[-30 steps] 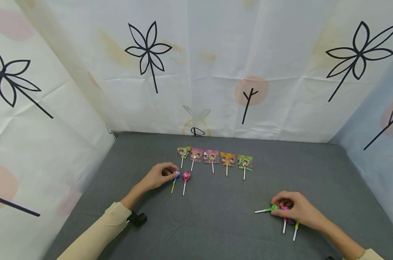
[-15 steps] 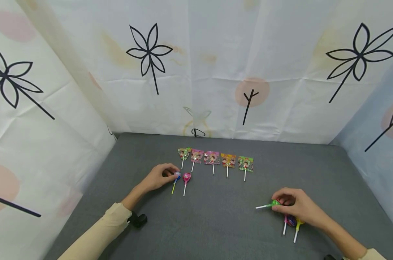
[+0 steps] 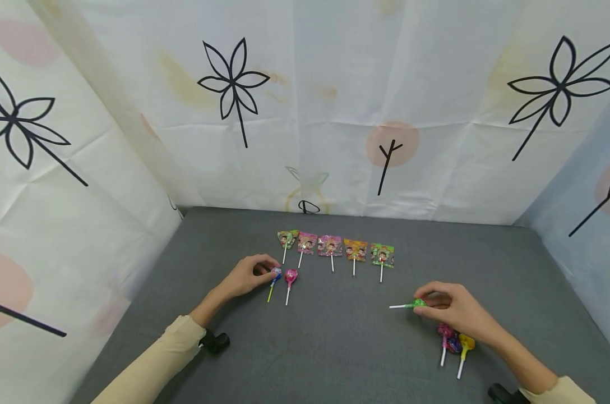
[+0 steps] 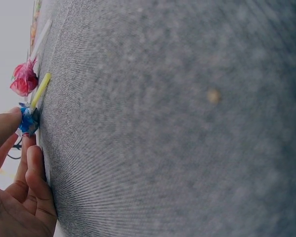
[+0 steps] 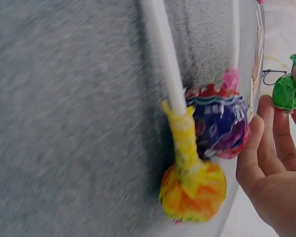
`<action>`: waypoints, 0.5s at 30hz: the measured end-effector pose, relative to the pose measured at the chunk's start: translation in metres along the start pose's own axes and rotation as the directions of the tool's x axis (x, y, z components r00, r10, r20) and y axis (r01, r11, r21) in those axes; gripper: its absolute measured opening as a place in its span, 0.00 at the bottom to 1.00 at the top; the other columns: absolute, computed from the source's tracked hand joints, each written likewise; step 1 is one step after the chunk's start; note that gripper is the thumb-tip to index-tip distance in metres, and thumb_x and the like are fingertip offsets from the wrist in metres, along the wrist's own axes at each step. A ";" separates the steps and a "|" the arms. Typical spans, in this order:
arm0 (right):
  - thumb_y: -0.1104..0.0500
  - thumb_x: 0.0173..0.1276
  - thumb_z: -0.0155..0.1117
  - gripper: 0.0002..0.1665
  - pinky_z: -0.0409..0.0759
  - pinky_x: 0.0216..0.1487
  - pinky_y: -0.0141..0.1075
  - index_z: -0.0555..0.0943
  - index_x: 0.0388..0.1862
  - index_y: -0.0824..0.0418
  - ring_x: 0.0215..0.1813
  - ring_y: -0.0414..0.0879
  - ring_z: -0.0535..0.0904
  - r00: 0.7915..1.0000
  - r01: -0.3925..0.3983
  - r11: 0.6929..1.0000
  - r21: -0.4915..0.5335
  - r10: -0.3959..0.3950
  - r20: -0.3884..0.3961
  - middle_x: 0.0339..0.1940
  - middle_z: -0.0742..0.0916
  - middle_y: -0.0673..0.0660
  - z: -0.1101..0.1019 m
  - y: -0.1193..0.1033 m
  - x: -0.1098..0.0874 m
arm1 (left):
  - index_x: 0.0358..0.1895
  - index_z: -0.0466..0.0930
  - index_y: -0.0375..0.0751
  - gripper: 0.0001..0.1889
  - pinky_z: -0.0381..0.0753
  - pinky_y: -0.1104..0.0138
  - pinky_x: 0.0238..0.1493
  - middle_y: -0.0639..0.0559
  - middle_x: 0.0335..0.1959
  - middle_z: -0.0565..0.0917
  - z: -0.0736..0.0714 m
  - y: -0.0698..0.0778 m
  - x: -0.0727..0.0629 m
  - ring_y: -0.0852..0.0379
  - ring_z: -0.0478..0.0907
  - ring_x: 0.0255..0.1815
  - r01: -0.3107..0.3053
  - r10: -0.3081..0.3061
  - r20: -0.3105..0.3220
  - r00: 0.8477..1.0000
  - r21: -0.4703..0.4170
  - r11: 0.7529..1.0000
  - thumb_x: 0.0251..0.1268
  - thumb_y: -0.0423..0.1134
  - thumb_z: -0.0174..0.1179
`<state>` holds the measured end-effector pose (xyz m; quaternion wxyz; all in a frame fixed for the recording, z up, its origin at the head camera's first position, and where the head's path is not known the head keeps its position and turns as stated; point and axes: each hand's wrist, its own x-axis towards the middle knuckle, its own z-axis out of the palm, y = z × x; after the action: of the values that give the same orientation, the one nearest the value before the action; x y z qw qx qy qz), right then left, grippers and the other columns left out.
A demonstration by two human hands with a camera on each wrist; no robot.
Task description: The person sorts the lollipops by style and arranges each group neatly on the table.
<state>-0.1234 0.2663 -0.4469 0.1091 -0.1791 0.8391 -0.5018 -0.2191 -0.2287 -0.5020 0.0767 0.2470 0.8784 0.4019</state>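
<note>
On the left of the table, my left hand (image 3: 248, 275) pinches the head of a blue lollipop (image 4: 28, 120) with a yellow stick. A pink lollipop (image 3: 291, 275) lies just to its right, its white stick toward me. My right hand (image 3: 458, 310) holds a green lollipop (image 5: 287, 93) by its head between thumb and fingers, the white stick pointing left. Below that hand lie a pink lollipop (image 3: 445, 331), a purple one (image 5: 219, 123) and a yellow one (image 5: 193, 192), close together with sticks toward me.
Behind the hands, several flat-wrapped lollipops (image 3: 330, 246) stand in a row, their sticks toward me. The grey table (image 3: 315, 348) is bordered at the back and sides by patterned white cloth (image 3: 325, 95). Wrist cameras (image 3: 215, 341) sit on both arms.
My right hand has lifted the green lollipop away from the pink, purple and yellow ones, moving it up and slightly left. The left hand stays on the blue lollipop.
</note>
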 end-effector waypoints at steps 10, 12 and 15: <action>0.62 0.71 0.70 0.19 0.86 0.38 0.45 0.80 0.54 0.73 0.39 0.56 0.88 0.998 -0.045 0.993 0.108 0.041 0.044 0.51 0.83 0.70 0.008 0.000 0.012 | 0.53 0.85 0.45 0.10 0.80 0.59 0.45 0.54 0.45 0.84 0.001 0.000 0.000 0.58 0.81 0.41 0.000 0.000 -0.003 1.000 0.001 1.000 0.73 0.39 0.65; 0.61 0.70 0.71 0.19 0.85 0.39 0.44 0.80 0.54 0.73 0.40 0.57 0.88 0.998 -0.051 0.993 0.109 0.046 0.042 0.51 0.83 0.70 0.010 0.001 0.014 | 0.53 0.85 0.45 0.10 0.80 0.59 0.45 0.54 0.45 0.84 0.000 0.001 0.000 0.58 0.81 0.40 0.001 -0.001 -0.004 1.000 0.002 1.000 0.73 0.39 0.65; 0.62 0.70 0.71 0.19 0.85 0.40 0.43 0.80 0.54 0.73 0.41 0.57 0.87 0.999 -0.035 0.992 0.118 0.031 0.037 0.51 0.83 0.70 0.013 0.000 0.017 | 0.53 0.85 0.44 0.10 0.80 0.60 0.45 0.54 0.45 0.84 0.000 0.002 0.000 0.58 0.80 0.40 0.004 -0.004 -0.002 1.000 0.005 1.000 0.73 0.39 0.65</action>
<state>-0.1341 0.2488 -0.4536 0.1427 -0.1672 0.8087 -0.5456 -0.2187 -0.2274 -0.5009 0.0758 0.2449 0.8800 0.3997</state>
